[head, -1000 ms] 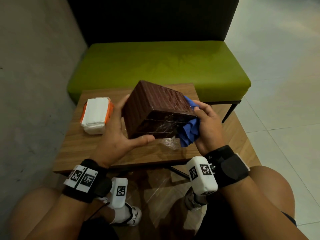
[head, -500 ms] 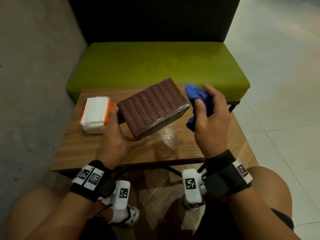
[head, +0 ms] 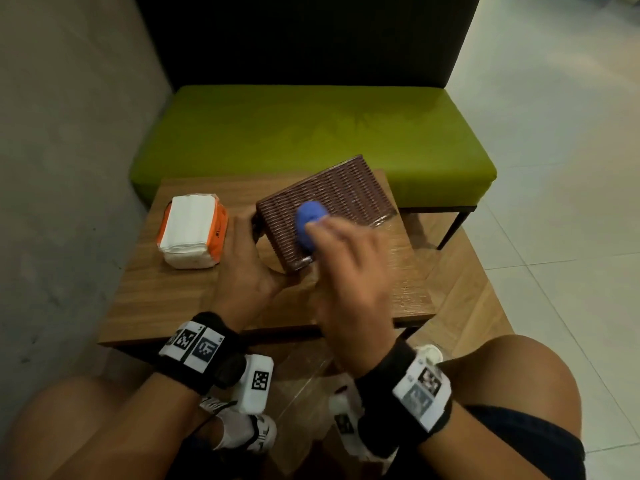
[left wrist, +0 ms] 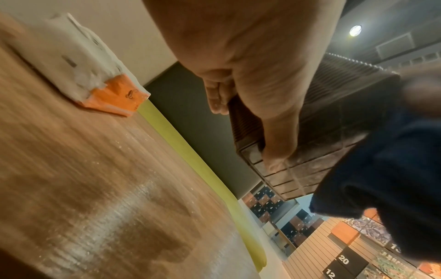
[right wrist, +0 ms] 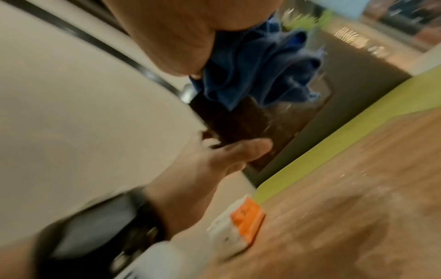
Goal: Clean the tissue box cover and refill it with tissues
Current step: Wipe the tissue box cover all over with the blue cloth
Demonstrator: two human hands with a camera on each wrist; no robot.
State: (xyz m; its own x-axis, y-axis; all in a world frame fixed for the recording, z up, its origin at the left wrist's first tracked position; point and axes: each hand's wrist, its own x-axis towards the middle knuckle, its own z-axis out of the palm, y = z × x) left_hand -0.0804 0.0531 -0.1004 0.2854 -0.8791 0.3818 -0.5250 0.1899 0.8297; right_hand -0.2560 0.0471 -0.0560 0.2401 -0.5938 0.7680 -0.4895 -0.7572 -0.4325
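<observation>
Above the tabletop (head: 145, 299), the brown woven tissue box cover (head: 332, 199) tilts, ribbed face up, gripped at its near corner by the left hand (head: 247, 271); right hand (head: 349, 271) clutches a bunched blue cloth (head: 310, 221) against it, tissue pack (head: 192, 230) lying alongside.

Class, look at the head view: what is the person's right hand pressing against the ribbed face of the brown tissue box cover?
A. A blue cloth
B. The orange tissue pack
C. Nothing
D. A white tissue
A: the right hand holds a bunched blue cloth against the brown tissue box cover.
</observation>
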